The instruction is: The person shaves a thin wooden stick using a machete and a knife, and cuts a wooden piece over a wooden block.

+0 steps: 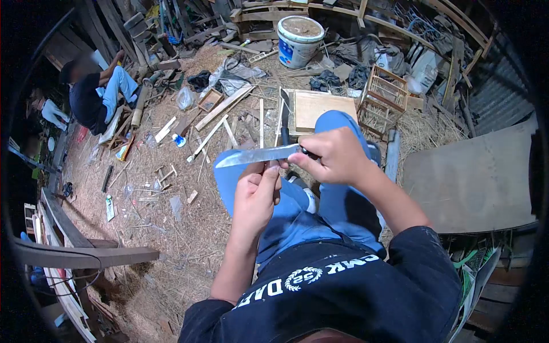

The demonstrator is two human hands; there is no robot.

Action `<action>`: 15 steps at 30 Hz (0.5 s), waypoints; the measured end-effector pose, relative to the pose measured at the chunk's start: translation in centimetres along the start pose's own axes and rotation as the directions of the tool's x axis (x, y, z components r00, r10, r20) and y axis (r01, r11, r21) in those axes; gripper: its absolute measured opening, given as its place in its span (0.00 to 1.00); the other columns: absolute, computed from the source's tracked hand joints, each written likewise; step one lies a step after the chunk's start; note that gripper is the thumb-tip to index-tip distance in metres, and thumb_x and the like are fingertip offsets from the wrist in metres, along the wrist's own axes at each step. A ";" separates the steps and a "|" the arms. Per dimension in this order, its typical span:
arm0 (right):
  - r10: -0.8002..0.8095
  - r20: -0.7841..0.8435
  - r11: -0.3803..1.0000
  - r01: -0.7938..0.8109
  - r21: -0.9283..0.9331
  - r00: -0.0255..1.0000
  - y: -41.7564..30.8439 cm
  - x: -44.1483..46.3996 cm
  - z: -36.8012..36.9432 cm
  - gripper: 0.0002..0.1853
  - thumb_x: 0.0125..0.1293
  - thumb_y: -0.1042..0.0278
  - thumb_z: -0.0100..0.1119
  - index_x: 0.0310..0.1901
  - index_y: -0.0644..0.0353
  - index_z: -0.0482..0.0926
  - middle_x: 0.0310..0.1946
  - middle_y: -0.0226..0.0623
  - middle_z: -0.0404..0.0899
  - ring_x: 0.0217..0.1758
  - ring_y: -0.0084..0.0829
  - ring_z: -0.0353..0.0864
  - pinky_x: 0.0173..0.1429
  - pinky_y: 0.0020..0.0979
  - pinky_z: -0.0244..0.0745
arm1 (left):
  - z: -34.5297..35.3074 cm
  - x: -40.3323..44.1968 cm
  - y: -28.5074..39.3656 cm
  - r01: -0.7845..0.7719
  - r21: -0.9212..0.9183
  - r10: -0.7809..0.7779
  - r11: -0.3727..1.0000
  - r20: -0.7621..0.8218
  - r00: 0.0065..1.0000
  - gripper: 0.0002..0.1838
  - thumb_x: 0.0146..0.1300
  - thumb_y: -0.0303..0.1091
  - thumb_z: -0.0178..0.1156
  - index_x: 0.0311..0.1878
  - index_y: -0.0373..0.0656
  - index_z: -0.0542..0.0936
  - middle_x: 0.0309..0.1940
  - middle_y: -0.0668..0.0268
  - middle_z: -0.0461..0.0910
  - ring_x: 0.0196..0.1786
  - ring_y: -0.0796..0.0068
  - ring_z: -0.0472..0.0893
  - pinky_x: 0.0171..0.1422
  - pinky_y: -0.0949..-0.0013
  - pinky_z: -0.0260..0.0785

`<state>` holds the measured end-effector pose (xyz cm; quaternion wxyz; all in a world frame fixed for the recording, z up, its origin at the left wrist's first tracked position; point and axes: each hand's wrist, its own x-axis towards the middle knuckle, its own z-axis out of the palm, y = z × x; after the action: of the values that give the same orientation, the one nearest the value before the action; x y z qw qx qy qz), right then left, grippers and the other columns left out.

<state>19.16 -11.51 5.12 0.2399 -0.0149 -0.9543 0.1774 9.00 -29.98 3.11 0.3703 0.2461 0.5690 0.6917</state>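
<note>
My right hand point(334, 154) is wrapped round the dark handle of a knife point(251, 156). Its long, bright blade points left across my knees. Just under the blade, my left hand point(255, 197) is closed, thumb and fingertips pressed together near the cutting edge. Whatever those fingers pinch is too small and too covered to name. Beyond my knees, a second knife point(285, 119) with a black handle lies along the left side of a pale wooden board point(323, 107).
A slatted wooden crate point(384, 97) stands right of the board, with a white bucket point(299, 43) behind. Wood strips point(223, 107) and shavings litter the floor. A wooden beam point(86, 255) juts in at left; a grey panel point(472, 180) is at right. Another person point(91, 97) sits far left.
</note>
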 end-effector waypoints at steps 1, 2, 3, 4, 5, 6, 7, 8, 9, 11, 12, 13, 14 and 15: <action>-0.001 0.007 1.000 0.001 0.013 1.000 0.4 0.1 0.3 0.24 0.69 0.44 0.60 0.23 0.54 0.77 0.15 0.40 0.75 0.18 0.44 0.78 0.23 0.43 0.68 | -0.1 0.4 -0.3 0.007 0.004 -0.007 1.000 -0.002 1.000 0.12 0.79 0.37 0.52 0.50 0.40 0.81 0.20 0.80 0.66 0.19 0.90 0.61 0.23 0.78 0.54; 0.014 0.015 1.000 -0.014 0.016 1.000 0.7 0.2 0.5 0.24 0.69 0.44 0.60 0.23 0.54 0.77 0.15 0.40 0.75 0.18 0.44 0.78 0.23 0.43 0.68 | -0.1 0.8 -0.6 0.018 0.009 -0.018 1.000 -0.003 1.000 0.12 0.79 0.37 0.52 0.50 0.40 0.81 0.20 0.79 0.67 0.19 0.90 0.62 0.23 0.78 0.54; 0.009 0.007 1.000 -0.009 0.005 1.000 0.9 0.4 0.4 0.24 0.69 0.44 0.60 0.23 0.54 0.77 0.14 0.40 0.75 0.18 0.44 0.78 0.23 0.43 0.68 | 0.3 1.3 -0.4 0.026 -0.023 -0.027 0.999 -0.039 0.999 0.13 0.79 0.37 0.53 0.48 0.39 0.82 0.19 0.79 0.69 0.19 0.90 0.63 0.23 0.78 0.54; 0.003 -0.002 1.000 -0.003 -0.009 1.000 1.3 0.6 0.3 0.24 0.68 0.44 0.60 0.22 0.54 0.77 0.14 0.39 0.74 0.18 0.43 0.78 0.22 0.42 0.68 | 0.4 1.9 -0.4 0.037 -0.028 -0.038 0.999 -0.033 0.999 0.13 0.79 0.37 0.53 0.48 0.39 0.82 0.19 0.79 0.69 0.19 0.90 0.63 0.23 0.78 0.54; 0.013 0.006 1.000 -0.013 -0.011 1.000 1.8 0.7 0.3 0.24 0.68 0.44 0.60 0.22 0.54 0.77 0.14 0.39 0.74 0.18 0.43 0.78 0.22 0.42 0.68 | 0.4 2.4 -0.5 0.071 -0.016 -0.071 0.997 -0.030 0.997 0.13 0.79 0.38 0.54 0.47 0.39 0.82 0.19 0.79 0.69 0.19 0.90 0.63 0.23 0.78 0.54; 0.022 0.009 1.000 -0.021 -0.021 1.000 2.4 0.7 0.4 0.24 0.68 0.43 0.61 0.22 0.54 0.76 0.14 0.39 0.74 0.17 0.43 0.77 0.22 0.42 0.68 | 0.4 3.0 -0.6 0.105 -0.002 -0.105 0.994 -0.026 0.994 0.13 0.79 0.38 0.54 0.45 0.39 0.83 0.20 0.79 0.69 0.20 0.90 0.63 0.23 0.78 0.54; 0.031 0.008 0.999 -0.031 -0.030 0.999 3.0 0.8 0.6 0.24 0.68 0.43 0.61 0.22 0.54 0.76 0.14 0.38 0.74 0.17 0.42 0.77 0.22 0.41 0.67 | 0.5 3.6 -0.6 0.115 -0.004 -0.115 0.993 -0.018 0.993 0.13 0.79 0.38 0.54 0.45 0.39 0.83 0.20 0.79 0.69 0.20 0.90 0.63 0.23 0.78 0.54; 0.045 0.009 0.999 -0.045 -0.031 0.999 3.6 0.8 0.7 0.24 0.68 0.43 0.61 0.22 0.54 0.76 0.14 0.38 0.74 0.17 0.42 0.77 0.22 0.41 0.67 | 0.6 4.1 -0.6 0.125 0.010 -0.125 0.992 -0.008 0.992 0.13 0.79 0.38 0.54 0.44 0.39 0.83 0.19 0.79 0.69 0.20 0.90 0.63 0.23 0.78 0.53; 0.044 -0.016 0.999 -0.045 -0.030 0.999 4.2 0.8 0.8 0.24 0.67 0.43 0.62 0.22 0.54 0.75 0.14 0.38 0.74 0.17 0.42 0.77 0.22 0.41 0.68 | 0.8 4.7 -0.6 0.137 0.025 -0.137 0.990 0.004 0.991 0.14 0.79 0.38 0.54 0.43 0.39 0.84 0.19 0.79 0.69 0.20 0.91 0.63 0.23 0.78 0.52; 0.064 -0.042 0.997 -0.065 -0.036 0.997 5.4 0.7 0.5 0.25 0.67 0.43 0.62 0.21 0.54 0.75 0.13 0.38 0.73 0.17 0.42 0.77 0.22 0.41 0.68 | 1.0 6.2 -0.5 0.150 0.068 -0.153 0.986 0.038 0.988 0.13 0.79 0.37 0.54 0.43 0.40 0.84 0.21 0.80 0.69 0.21 0.91 0.63 0.24 0.78 0.51; 0.084 -0.032 0.995 -0.085 -0.044 0.996 5.7 0.7 0.0 0.22 0.66 0.48 0.64 0.21 0.55 0.74 0.14 0.38 0.73 0.18 0.42 0.76 0.22 0.40 0.66 | 1.3 7.0 -0.5 0.149 0.109 -0.156 0.983 0.063 0.986 0.13 0.79 0.37 0.54 0.43 0.40 0.84 0.22 0.80 0.69 0.22 0.92 0.63 0.24 0.79 0.51; 0.106 -0.024 0.993 -0.108 -0.053 0.994 6.2 0.6 -0.4 0.20 0.65 0.53 0.66 0.21 0.55 0.73 0.15 0.38 0.72 0.19 0.43 0.76 0.23 0.40 0.64 | 1.7 7.8 -0.6 0.158 0.113 -0.168 0.981 0.084 0.982 0.13 0.79 0.37 0.54 0.43 0.40 0.84 0.22 0.80 0.69 0.22 0.92 0.63 0.24 0.79 0.51; 0.129 -0.032 0.990 -0.130 -0.061 0.991 7.0 0.5 -0.6 0.20 0.65 0.53 0.66 0.21 0.55 0.73 0.15 0.38 0.72 0.19 0.43 0.76 0.23 0.40 0.64 | 2.1 8.5 -0.6 0.110 0.111 -0.122 0.988 0.101 0.987 0.13 0.79 0.37 0.53 0.43 0.40 0.83 0.23 0.80 0.69 0.23 0.93 0.63 0.25 0.79 0.50; 0.169 -0.147 0.983 -0.177 -0.045 0.975 8.2 0.4 -0.8 0.19 0.65 0.54 0.66 0.22 0.57 0.74 0.15 0.39 0.73 0.18 0.41 0.77 0.23 0.39 0.64 | 2.5 9.3 -0.5 0.061 0.109 -0.074 0.992 0.119 0.990 0.13 0.80 0.36 0.53 0.43 0.40 0.82 0.24 0.81 0.69 0.24 0.93 0.63 0.26 0.80 0.49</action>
<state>18.74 -3.48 3.11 0.2904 -0.1176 -0.9346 0.1683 5.42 -21.03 2.41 0.4144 0.2879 0.5887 0.6315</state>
